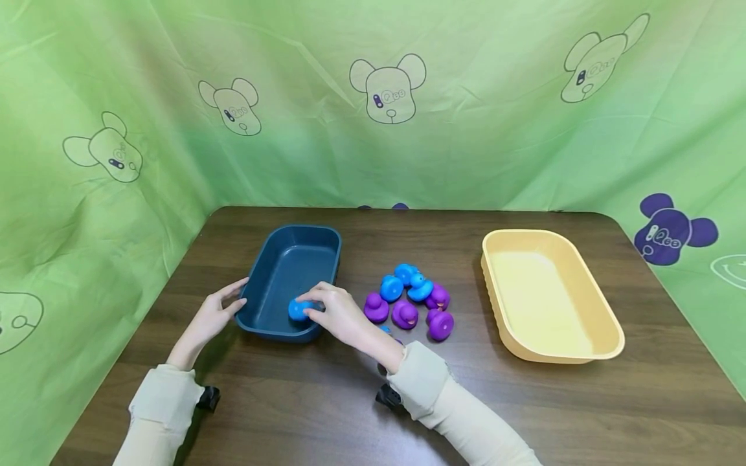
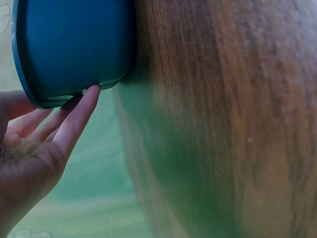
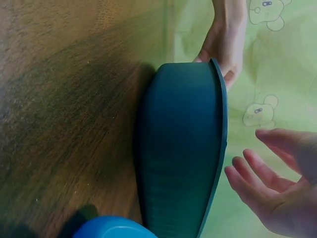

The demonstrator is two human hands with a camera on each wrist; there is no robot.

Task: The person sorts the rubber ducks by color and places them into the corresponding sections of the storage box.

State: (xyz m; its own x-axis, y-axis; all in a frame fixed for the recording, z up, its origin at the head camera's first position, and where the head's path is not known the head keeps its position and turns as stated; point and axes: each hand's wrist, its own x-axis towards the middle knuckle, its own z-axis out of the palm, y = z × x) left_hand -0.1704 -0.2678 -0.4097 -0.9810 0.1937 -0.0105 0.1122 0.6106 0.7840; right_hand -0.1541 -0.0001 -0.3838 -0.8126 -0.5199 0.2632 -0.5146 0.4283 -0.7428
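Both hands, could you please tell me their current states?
Left hand: holding the blue tray by its rim.
Right hand: open, empty, above the blue tray.

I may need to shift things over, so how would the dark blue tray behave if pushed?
The dark blue tray would probably slide rather than tip, being low and wide on the table. Smooth, shape-holding sides suggest fairly stiff plastic. The left hand touching its edge might steady it.

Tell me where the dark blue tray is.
In the head view, the dark blue tray stands on the left of the wooden table, between the left hand and the toy duck cluster.
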